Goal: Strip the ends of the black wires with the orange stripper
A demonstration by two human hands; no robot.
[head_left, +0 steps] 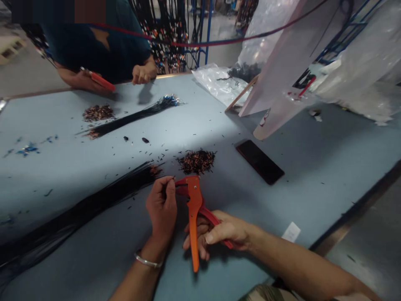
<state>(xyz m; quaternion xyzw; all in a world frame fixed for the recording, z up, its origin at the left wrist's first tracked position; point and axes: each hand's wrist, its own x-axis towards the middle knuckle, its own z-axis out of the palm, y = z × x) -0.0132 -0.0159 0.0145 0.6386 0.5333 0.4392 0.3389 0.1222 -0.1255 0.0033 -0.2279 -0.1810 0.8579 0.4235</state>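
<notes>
An orange and red wire stripper (pixel 194 202) is in my right hand (pixel 224 231), its handles spread apart and my fingers around them. At its red jaws, my left hand (pixel 163 205) is closed in a pinch on a thin black wire (pixel 173 178), of which only a short dark tip shows. Left of my hands lies a long bundle of black wires (pixel 94 202), with copper ends towards me. Just beyond the stripper's head sits a heap of black and copper offcuts (pixel 198 162).
Across the table (pixel 216 125) a co-worker's hand (pixel 90 80) holds a red-handled tool. Near that person lie a second wire bundle (pixel 131 118) and offcut pile (pixel 98 113). A phone (pixel 260 161), a white cup (pixel 275 115) and plastic bags (pixel 222 83) are to the right.
</notes>
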